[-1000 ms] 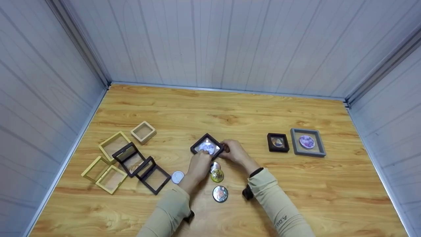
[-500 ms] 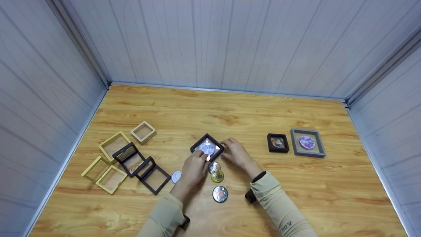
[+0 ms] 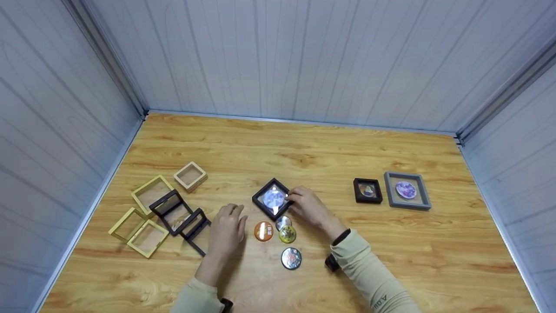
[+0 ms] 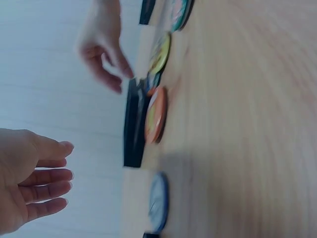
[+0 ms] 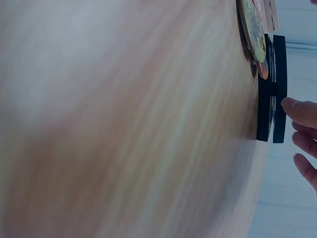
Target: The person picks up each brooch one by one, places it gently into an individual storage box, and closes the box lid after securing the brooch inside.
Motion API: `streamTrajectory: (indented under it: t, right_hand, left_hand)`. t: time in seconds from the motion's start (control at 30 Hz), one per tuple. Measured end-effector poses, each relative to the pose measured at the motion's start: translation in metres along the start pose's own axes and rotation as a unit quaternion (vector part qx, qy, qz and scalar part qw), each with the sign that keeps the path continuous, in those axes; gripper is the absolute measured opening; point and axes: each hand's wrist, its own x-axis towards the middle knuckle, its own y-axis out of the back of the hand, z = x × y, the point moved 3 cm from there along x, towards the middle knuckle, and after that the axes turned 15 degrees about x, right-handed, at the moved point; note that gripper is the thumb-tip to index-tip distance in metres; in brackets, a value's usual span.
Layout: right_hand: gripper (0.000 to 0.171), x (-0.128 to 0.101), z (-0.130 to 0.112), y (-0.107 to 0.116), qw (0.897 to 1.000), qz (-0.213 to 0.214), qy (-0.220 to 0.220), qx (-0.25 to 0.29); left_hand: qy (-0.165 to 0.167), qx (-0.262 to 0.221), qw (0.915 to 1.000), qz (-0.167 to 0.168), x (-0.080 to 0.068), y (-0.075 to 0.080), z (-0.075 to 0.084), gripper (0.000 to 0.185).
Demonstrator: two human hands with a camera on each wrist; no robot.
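Observation:
A black square frame [image 3: 273, 199] with a pale round badge inside lies flat on the wooden table [image 3: 304, 148]. My right hand [image 3: 304, 204] rests its fingertips [image 5: 297, 110] on the frame's [image 5: 271, 89] right corner. To the left of the frame, my left hand [image 3: 228, 226] hovers flat with straight fingers and holds nothing. It is also in the left wrist view [image 4: 34, 178]. Just right of it lies an orange badge [image 3: 263, 231]. A silver badge [image 3: 283, 221], a yellow-green badge [image 3: 287, 234] and another round badge [image 3: 291, 258] lie close by.
Open black frames [image 3: 178, 213], yellow frames [image 3: 143, 230] and a small tan frame [image 3: 190, 176] crowd the left. At the right stand a small black frame [image 3: 367, 190] and a grey frame [image 3: 407, 190], each with a badge. White panel walls enclose the table.
My left hand has left the black frame and moved left and toward me, uncovering the orange badge and hiding the white one. My right hand stays at the frame's corner.

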Motion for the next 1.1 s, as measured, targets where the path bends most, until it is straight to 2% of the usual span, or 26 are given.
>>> streamTrajectory:
  t: [0.33, 0.53, 0.73, 0.87, 1.1]
  right_hand:
    - [0.017, 0.001, -0.001, -0.004, 0.999, -0.036, 0.008, -0.024]
    - [0.015, 0.001, 0.001, -0.005, 0.999, -0.039, -0.011, -0.024]
    - [0.013, 0.0, 0.002, -0.005, 0.999, -0.035, -0.012, -0.018]
    - [0.014, -0.002, 0.003, -0.003, 0.999, -0.028, -0.011, -0.018]
    - [0.013, -0.006, 0.005, 0.002, 0.999, -0.019, -0.015, -0.028]
  left_hand:
    - [0.035, 0.025, 0.9965, 0.071, -0.014, 0.031, -0.034, 0.027]
    - [0.074, 0.029, 0.9925, 0.092, -0.026, 0.042, -0.054, 0.037]
    - [0.11, 0.033, 0.9911, 0.066, -0.041, 0.045, -0.068, 0.045]
    - [0.133, 0.027, 0.9897, 0.045, -0.048, 0.042, -0.074, 0.041]
    - [0.171, 0.001, 0.9848, 0.033, -0.053, 0.038, -0.081, 0.031]
